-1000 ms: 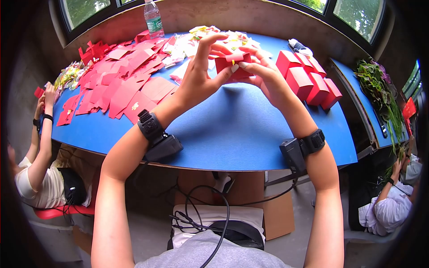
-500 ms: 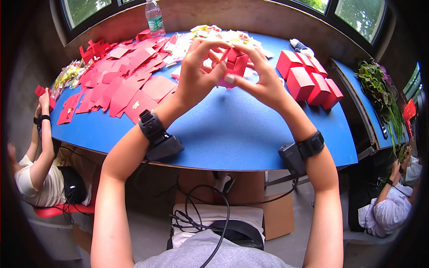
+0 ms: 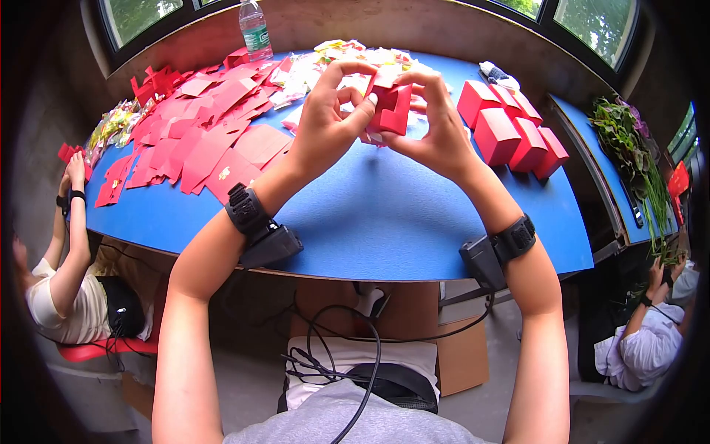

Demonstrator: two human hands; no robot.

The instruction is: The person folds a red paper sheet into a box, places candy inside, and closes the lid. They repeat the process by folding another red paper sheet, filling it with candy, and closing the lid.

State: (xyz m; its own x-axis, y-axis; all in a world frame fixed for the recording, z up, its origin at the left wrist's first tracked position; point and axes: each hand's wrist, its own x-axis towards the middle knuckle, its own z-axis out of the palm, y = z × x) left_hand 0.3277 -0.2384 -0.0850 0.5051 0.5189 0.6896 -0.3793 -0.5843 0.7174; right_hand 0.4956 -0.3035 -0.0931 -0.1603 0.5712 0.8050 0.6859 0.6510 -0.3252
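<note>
Both my hands hold a small red paper box (image 3: 396, 118) up above the blue table, its near end partly unfolded with flaps showing. My left hand (image 3: 333, 118) grips its left side, thumb on the near edge and forefinger curled over the top. On the opposite side, my right hand (image 3: 436, 126) has its thumb under the lower edge and its fingers at the upper right. Several finished-looking red boxes (image 3: 497, 138) stand in two rows to the right of my right hand. Flat red paper pieces (image 3: 211, 152) lie spread left of my left hand.
Small wrapped packets (image 3: 340, 53) are heaped at the back of the blue table (image 3: 370, 237), near a water bottle (image 3: 256, 33). A person (image 3: 74, 274) at the left handles red paper. At the right, another person (image 3: 643, 333) holds green stems beside a second table (image 3: 592, 166).
The box in my hands has turned so its open end shows more, with the flaps spread apart. My left thumb has shifted up along its edge, and my right fingers have bent.
</note>
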